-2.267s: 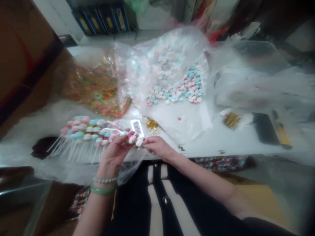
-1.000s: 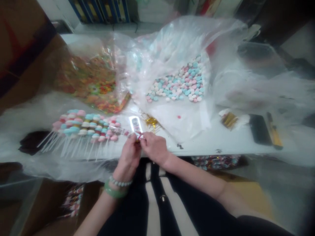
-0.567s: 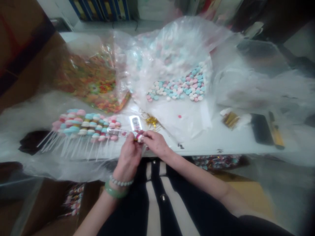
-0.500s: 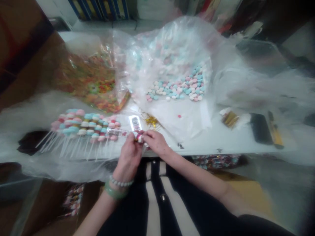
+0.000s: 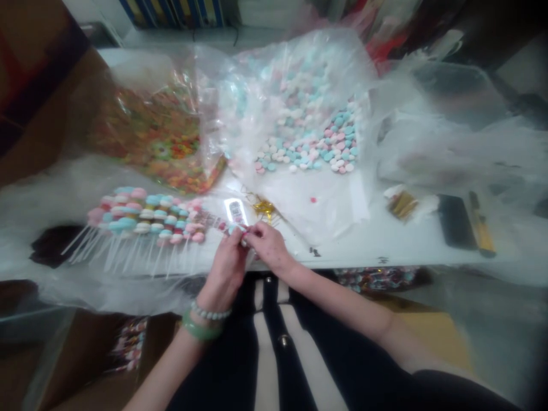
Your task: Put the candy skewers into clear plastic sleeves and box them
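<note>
My left hand (image 5: 226, 260) is closed around a marshmallow skewer (image 5: 235, 229), apparently in clear wrap, at the table's front edge. The fingers hide most of it; a bit of pale blue and pink shows. My right hand (image 5: 269, 245) pinches at the same skewer, its fingertips meeting my left thumb. Just beyond the hands lie a white label card (image 5: 235, 211) and a bunch of gold twist ties (image 5: 263, 209). To the left, rows of marshmallow skewers (image 5: 148, 214) in pink, blue and white lie with their white sticks towards me.
A clear bag of pastel marshmallows (image 5: 317, 142) lies open at the back middle, beside a bag of orange-red gummies (image 5: 166, 154). On the right are gold strips (image 5: 401, 204), a dark phone-like slab (image 5: 457, 222) and a yellow-handled cutter (image 5: 483, 228). A cardboard box (image 5: 85, 354) stands below left.
My right fingers have shifted slightly against the skewer, and the left hand has turned a little, covering more of it. The things on the table stay in place.
</note>
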Tool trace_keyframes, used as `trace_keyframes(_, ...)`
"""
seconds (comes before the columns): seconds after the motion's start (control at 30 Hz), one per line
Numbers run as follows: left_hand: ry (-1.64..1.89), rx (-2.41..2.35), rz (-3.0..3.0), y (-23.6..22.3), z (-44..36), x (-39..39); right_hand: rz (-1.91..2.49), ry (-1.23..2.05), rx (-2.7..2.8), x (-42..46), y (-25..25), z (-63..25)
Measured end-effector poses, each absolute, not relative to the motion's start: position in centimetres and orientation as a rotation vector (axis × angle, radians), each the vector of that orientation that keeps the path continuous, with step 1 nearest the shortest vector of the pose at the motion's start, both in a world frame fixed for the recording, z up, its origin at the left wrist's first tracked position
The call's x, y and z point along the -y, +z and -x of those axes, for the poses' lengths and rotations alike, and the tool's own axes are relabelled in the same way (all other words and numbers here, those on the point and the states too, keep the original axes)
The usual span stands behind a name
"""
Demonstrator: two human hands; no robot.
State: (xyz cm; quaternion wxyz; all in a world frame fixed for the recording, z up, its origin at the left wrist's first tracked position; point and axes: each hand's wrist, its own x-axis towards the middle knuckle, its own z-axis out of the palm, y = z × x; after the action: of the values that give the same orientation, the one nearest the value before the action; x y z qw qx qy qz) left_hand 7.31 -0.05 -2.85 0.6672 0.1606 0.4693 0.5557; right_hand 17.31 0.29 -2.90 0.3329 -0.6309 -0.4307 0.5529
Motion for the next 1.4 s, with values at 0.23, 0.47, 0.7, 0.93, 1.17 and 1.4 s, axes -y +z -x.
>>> trace_keyframes(0.23,1.146,-1.160,-0.105,-1.7,-6.2,-1.4,1.202,1.986,0.891,0.9,-0.9,-20.7)
trace_keyframes(0.47,1.147,-1.210,0.002,-1.3,-6.2,-1.8,1.476,1.927,0.949,3.4,-2.2,-20.6)
trace_keyframes(0.7,1.179,-1.288,-0.086,-1.4,-6.3,-1.1,1.461,1.440,1.302,3.4,-3.2,-19.1)
trace_keyframes(0.93,1.062,-1.168,-0.021,0.1,-4.1,-1.9,1.265,1.920,0.835,2.9,-4.0,-19.7)
trace_keyframes(1.17,1.126,-1.154,-0.149,-0.5,-3.6,-2.0,1.216,2.117,0.648,2.0,-3.7,-20.4)
trace_keyframes(1.4,1.241,-1.219,-0.257,-1.7,-4.1,-1.2,1.097,2.286,0.500,1.9,-4.2,-20.0)
